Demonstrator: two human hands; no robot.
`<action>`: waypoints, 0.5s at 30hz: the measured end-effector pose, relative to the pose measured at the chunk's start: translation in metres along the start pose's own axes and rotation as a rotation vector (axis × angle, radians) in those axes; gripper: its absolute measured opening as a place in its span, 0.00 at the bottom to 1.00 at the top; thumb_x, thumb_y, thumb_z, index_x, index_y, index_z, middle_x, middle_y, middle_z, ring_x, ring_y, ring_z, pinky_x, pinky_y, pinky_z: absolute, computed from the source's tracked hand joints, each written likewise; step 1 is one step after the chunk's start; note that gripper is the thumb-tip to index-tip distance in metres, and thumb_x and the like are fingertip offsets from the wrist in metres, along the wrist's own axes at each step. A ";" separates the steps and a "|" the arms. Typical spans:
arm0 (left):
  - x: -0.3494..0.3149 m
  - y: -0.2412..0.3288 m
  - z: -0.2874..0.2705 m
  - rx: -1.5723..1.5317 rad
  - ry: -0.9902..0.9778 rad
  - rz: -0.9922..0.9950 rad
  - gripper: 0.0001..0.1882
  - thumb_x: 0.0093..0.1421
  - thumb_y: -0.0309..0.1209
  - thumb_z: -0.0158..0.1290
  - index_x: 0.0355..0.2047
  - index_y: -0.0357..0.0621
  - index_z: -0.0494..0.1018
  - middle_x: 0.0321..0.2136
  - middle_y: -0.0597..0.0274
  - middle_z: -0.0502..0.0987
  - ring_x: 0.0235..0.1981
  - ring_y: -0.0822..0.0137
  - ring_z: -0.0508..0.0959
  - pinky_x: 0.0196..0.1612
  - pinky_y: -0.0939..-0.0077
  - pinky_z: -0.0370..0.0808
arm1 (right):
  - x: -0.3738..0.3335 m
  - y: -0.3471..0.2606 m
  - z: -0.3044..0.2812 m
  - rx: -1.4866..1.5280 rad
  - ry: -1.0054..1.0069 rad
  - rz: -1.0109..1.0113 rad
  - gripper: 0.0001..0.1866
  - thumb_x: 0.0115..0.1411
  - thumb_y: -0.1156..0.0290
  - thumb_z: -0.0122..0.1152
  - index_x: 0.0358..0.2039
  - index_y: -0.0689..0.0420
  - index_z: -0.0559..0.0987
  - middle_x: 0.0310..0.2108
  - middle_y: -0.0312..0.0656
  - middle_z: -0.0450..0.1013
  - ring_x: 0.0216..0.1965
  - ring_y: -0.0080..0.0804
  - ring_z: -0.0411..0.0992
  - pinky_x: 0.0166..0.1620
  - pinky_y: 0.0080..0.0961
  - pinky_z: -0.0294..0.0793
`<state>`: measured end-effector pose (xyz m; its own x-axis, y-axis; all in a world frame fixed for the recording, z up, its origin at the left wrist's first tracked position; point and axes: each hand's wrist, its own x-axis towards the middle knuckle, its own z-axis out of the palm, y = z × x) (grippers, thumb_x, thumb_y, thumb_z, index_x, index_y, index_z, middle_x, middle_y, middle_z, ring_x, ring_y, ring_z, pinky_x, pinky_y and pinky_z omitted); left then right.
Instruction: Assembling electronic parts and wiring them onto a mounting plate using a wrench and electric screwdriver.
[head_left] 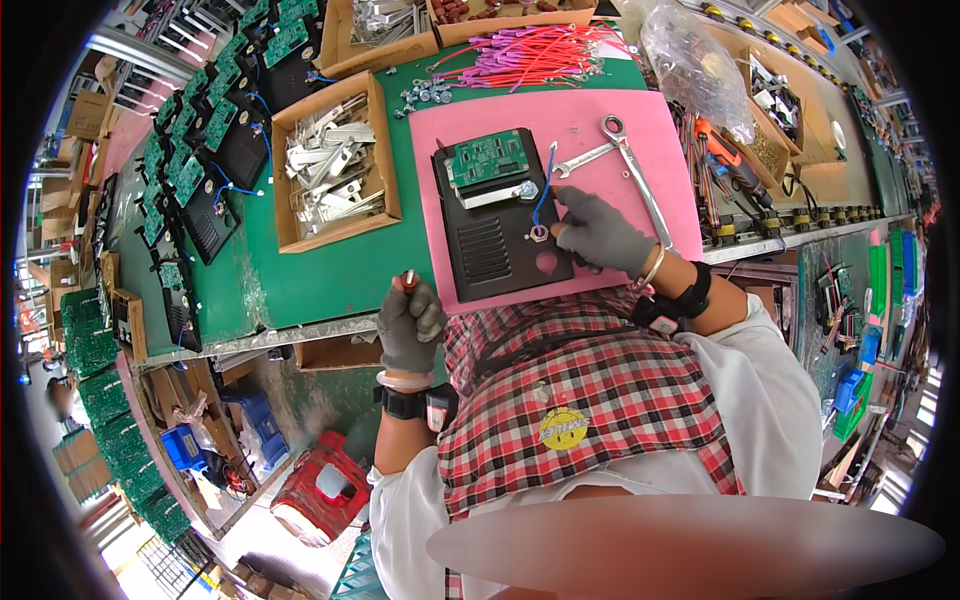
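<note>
The left hand in a grey fabric glove (410,325) has its grip closed on a small reddish-brown piece with a pale tip (409,281), just off the near edge of the green tabletop (245,295). The right hand in a grey fabric glove (605,235) rests with bent fingers at the right edge of a flat black slotted panel (515,265); whether its grip holds anything, I cannot tell. The panel lies on a pink sheet (560,108), carrying a green circuit board (487,160), a silver metal bar (492,196) and a blue wire (546,190). A long silver ring-ended wrench (640,180) lies beyond the right hand.
</note>
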<state>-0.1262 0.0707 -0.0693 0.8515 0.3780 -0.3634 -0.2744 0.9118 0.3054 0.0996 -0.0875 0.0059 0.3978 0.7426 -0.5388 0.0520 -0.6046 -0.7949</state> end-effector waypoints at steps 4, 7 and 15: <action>0.010 -0.023 0.006 0.183 -0.204 -0.049 0.15 0.64 0.41 0.36 0.40 0.44 0.65 0.18 0.68 0.62 0.11 0.79 0.54 0.10 0.89 0.52 | -0.008 -0.004 0.008 0.008 0.060 -0.185 0.22 0.52 0.71 0.49 0.49 0.59 0.64 0.16 0.40 0.70 0.14 0.22 0.67 0.14 0.20 0.64; 0.021 -0.031 0.006 0.270 -0.307 -0.060 0.17 0.64 0.42 0.34 0.42 0.44 0.64 0.21 0.67 0.64 0.13 0.78 0.58 0.12 0.89 0.56 | -0.007 -0.005 0.014 0.086 0.097 -0.245 0.23 0.52 0.72 0.49 0.50 0.59 0.64 0.16 0.39 0.69 0.14 0.21 0.66 0.14 0.20 0.64; 0.065 -0.070 0.003 0.191 -0.116 -0.085 0.18 0.63 0.43 0.36 0.43 0.44 0.64 0.25 0.66 0.65 0.17 0.76 0.61 0.15 0.86 0.58 | -0.007 0.000 0.011 0.169 0.015 -0.062 0.26 0.51 0.74 0.48 0.53 0.61 0.60 0.19 0.40 0.69 0.15 0.21 0.66 0.14 0.20 0.64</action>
<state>-0.0501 0.0313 -0.1119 0.9167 0.2697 -0.2948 -0.1191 0.8887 0.4428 0.0870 -0.0892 0.0070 0.4122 0.7717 -0.4844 -0.0771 -0.5002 -0.8625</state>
